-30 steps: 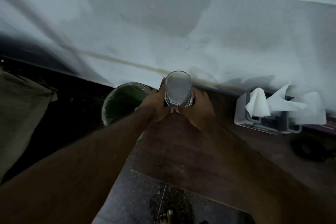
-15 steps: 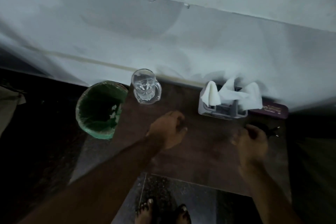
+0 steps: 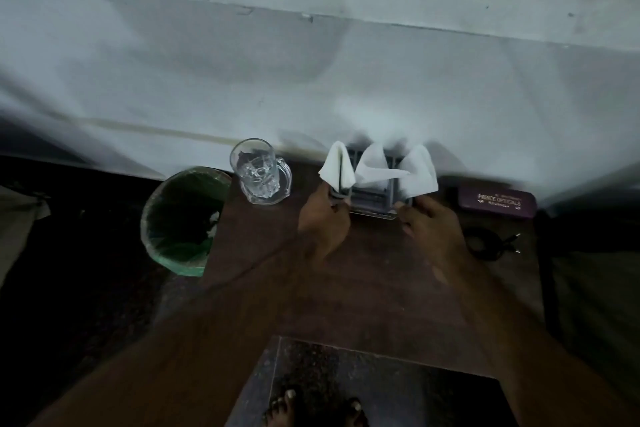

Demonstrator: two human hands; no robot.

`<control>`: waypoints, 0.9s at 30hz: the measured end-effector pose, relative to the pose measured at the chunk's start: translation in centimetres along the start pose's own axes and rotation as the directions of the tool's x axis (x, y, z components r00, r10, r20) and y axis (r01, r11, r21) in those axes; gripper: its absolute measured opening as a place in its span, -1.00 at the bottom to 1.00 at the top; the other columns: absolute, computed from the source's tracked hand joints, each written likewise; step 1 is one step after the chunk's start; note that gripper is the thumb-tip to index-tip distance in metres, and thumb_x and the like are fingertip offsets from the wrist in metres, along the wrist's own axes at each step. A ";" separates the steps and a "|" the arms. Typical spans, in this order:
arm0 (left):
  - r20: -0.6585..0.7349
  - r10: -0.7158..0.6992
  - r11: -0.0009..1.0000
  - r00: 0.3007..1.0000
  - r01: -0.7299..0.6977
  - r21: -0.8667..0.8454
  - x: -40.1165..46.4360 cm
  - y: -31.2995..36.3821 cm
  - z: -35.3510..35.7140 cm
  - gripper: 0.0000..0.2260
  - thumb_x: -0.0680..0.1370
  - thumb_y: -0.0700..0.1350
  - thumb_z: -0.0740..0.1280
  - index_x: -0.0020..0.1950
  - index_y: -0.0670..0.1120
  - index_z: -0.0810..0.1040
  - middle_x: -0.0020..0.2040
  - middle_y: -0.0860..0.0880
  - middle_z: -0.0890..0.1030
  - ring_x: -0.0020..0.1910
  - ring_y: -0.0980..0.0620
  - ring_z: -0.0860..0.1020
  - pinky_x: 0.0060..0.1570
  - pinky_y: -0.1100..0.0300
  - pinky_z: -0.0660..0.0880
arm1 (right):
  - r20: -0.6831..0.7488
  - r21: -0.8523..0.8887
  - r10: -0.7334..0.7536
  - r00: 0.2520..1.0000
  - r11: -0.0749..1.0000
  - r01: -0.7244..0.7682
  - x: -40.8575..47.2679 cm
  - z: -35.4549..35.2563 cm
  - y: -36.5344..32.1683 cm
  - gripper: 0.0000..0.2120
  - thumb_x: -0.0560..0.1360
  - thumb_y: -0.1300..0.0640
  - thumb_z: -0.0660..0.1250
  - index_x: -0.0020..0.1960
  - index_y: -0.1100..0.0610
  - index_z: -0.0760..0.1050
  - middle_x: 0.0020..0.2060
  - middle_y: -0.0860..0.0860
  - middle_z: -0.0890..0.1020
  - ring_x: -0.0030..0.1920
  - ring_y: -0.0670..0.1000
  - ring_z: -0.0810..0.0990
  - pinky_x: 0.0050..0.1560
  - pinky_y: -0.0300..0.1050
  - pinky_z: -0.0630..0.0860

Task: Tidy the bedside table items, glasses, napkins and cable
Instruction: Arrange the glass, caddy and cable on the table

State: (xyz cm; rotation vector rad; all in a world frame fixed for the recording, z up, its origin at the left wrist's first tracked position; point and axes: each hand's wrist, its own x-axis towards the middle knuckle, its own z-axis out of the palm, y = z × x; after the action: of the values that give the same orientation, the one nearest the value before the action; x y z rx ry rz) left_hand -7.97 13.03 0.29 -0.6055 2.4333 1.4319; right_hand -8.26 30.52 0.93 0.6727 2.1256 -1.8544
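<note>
A grey napkin holder [image 3: 370, 199] with white napkins [image 3: 374, 166] sticking up stands at the back of the dark wooden bedside table [image 3: 346, 281]. My left hand [image 3: 323, 222] grips its left end and my right hand [image 3: 429, 222] grips its right end. A clear glass mug [image 3: 259, 172] stands alone at the table's back left corner. A purple glasses case [image 3: 497, 202] lies at the back right. A black coiled cable [image 3: 488, 241] with a plug lies in front of the case.
A green-lined waste bin [image 3: 183, 218] stands on the floor just left of the table, with scraps inside. A pale wall [image 3: 311, 80] runs behind the table. My bare feet [image 3: 315, 407] show below the table's front edge.
Both hands let go of the glass mug, which now stands at the back left. They moved right and took hold of the napkin holder's two ends.
</note>
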 end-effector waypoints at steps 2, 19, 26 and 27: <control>-0.070 -0.058 0.998 0.996 0.057 -0.019 0.4 -1.0 -1.4 -0.67 0.56 -0.04 0.31 0.33 -0.02 0.47 0.23 -0.05 0.61 0.22 -0.09 0.55 0.15 0.19 0.42 | 0.038 0.005 -0.017 0.999 1.000 0.016 0.1 2.0 -0.2 -0.88 0.49 0.21 0.44 -0.02 0.03 0.66 -0.20 -0.09 0.70 -0.15 -0.12 0.60 0.04 -0.04 0.56; 0.037 -0.042 0.999 0.998 0.042 -0.010 -4.2 -5.0 -0.8 -0.56 0.44 0.09 0.33 0.28 0.20 0.31 0.14 0.02 0.60 0.05 -0.10 0.64 0.13 -0.08 0.56 | -0.176 -0.719 -0.431 0.885 0.670 0.184 -1.8 -3.9 1.6 -0.68 0.42 0.15 0.35 0.17 0.01 0.59 0.16 0.10 0.58 0.16 0.20 0.53 0.18 0.05 0.46; 0.392 0.232 0.900 0.890 -0.349 0.262 -5.4 -2.5 3.7 -0.62 0.53 -0.12 0.32 0.36 0.03 0.45 0.16 0.01 0.57 0.09 -0.01 0.57 0.14 0.20 0.47 | -0.049 -0.908 -0.114 0.992 0.418 0.003 -1.2 -13.7 6.4 -0.48 0.45 0.15 0.40 0.40 -0.07 0.46 0.48 0.21 0.27 0.39 0.32 0.36 0.36 0.21 0.38; 0.435 0.241 0.887 0.867 -0.379 0.264 -5.3 -2.0 4.4 -0.62 0.54 -0.12 0.31 0.36 0.02 0.44 0.18 0.00 0.56 0.11 -0.01 0.56 0.16 0.21 0.45 | -0.015 -0.905 -0.142 0.990 0.422 0.047 -1.2 -13.5 6.8 -0.52 0.47 0.18 0.39 0.37 -0.07 0.50 0.45 0.22 0.29 0.33 0.33 0.43 0.34 0.15 0.42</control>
State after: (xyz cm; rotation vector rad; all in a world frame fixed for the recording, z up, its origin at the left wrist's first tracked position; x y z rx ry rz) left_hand -2.31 17.21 -1.18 0.1604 2.4284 1.0517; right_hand -2.35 44.13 -2.22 0.3345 2.7773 -0.4072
